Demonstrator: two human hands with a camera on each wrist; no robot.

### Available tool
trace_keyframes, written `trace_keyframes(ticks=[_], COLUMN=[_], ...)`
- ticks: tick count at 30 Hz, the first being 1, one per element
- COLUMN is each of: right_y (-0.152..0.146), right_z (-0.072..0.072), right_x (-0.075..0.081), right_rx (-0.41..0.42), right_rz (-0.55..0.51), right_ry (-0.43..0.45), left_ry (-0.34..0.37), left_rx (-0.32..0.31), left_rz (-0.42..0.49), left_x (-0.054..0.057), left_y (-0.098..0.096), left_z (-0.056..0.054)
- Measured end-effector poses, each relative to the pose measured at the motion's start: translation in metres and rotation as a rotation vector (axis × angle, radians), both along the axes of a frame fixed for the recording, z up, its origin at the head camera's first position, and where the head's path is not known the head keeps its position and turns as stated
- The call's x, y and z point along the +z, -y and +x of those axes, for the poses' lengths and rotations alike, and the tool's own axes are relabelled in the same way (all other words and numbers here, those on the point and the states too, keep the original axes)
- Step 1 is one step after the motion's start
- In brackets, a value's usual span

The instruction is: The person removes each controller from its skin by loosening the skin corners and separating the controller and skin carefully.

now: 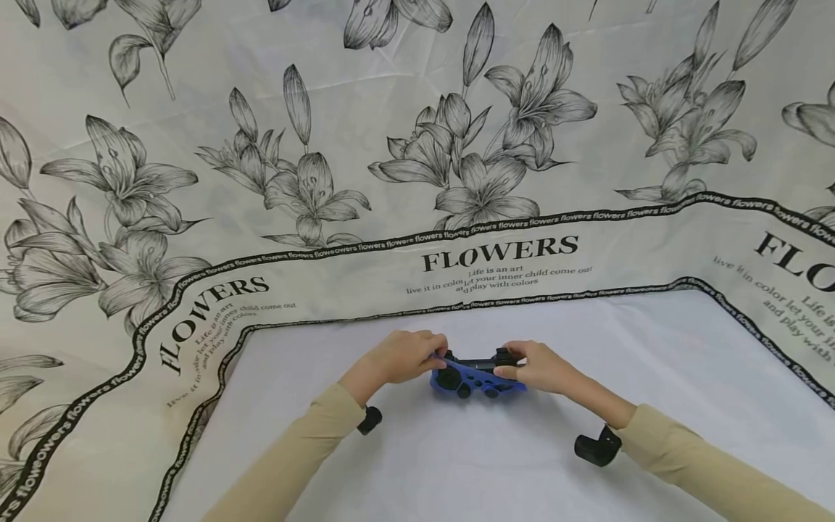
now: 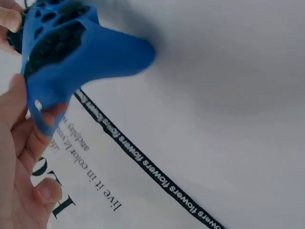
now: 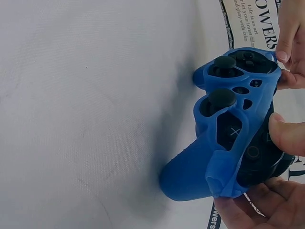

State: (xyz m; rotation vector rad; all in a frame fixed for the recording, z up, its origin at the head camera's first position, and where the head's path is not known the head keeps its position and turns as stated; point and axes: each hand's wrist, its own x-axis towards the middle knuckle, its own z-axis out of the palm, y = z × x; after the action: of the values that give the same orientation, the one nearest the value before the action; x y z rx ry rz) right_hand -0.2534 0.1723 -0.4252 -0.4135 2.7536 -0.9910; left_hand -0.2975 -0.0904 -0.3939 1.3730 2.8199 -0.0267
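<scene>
The controller (image 3: 255,160), partly inside its blue sleeve (image 3: 183,179), is held near the middle of the counter's (image 1: 457,457) far edge. The left hand (image 1: 407,357) has its grip pinched on the sleeve's edge; the right hand (image 1: 544,368) clamps the controller's bare side. The step seems to be fitting or peeling the sleeve; either probably calls next for stretching its rim past the shoulder.
</scene>
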Motion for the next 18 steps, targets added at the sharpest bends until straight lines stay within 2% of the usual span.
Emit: trace_keyframes(ticks=[8, 12, 18], right_y=[0.000, -0.001, 0.000], right_z=[0.000, 0.000, -0.002], right_x=[0.000, 0.000, -0.002], right_rx=[0.006, 0.008, 0.008], right_rz=[0.006, 0.015, 0.011], right_ry=[-0.014, -0.021, -0.028], left_ry=[0.103, 0.131, 0.217], left_rx=[0.018, -0.016, -0.081], left_rz=[0.034, 0.077, 0.205], left_x=[0.004, 0.002, -0.007], left_y=[0.008, 0.012, 0.022], left_z=[0.003, 0.003, -0.001])
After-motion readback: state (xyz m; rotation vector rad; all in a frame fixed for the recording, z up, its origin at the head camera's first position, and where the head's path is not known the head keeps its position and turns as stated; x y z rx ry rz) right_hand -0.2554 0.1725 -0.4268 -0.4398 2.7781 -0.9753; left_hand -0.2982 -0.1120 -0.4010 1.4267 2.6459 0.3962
